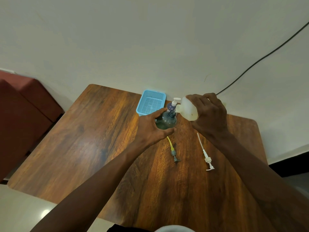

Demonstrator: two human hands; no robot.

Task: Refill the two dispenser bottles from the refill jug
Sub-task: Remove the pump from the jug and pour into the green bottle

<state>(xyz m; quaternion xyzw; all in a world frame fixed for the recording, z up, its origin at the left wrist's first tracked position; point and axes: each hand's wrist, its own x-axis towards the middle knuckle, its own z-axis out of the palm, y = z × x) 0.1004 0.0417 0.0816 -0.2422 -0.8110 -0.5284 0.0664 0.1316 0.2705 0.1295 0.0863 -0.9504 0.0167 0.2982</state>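
Right hand point(209, 114) is wrapped tight around the white refill jug point(188, 109), fingers curled over the top and far side, thumb side toward the cam. Jug's tipped over sideways w/ its spout pointing left, right at the open neck of the dark grey-green dispenser bottle point(166, 121). Can't tell if anything is actually pouring, too small/blurry at the mouth.

Left hand point(150, 129) is cupped around that dark bottle from the left, fingers bent about halfway, thumb under the near side, so a loose steadying grip rather than a clamp. Bottle stands upright on the wooden table point(83, 139), toward the far edge.

Just behind it is a purple bottle point(170, 106) w/ its white pump still on, also upright. A light blue mesh basket point(151, 102) sits left of that, by the wall, looks like nothing in it.

Two pumps lie flat on the table closer to the person: a grey pump w/ yellow tube point(173, 152) just below the left hand, and a white pump point(206, 156) further right, beside the right forearm. They're apart from each other, not touching. Black cable point(260, 59) runs up the wall at right.
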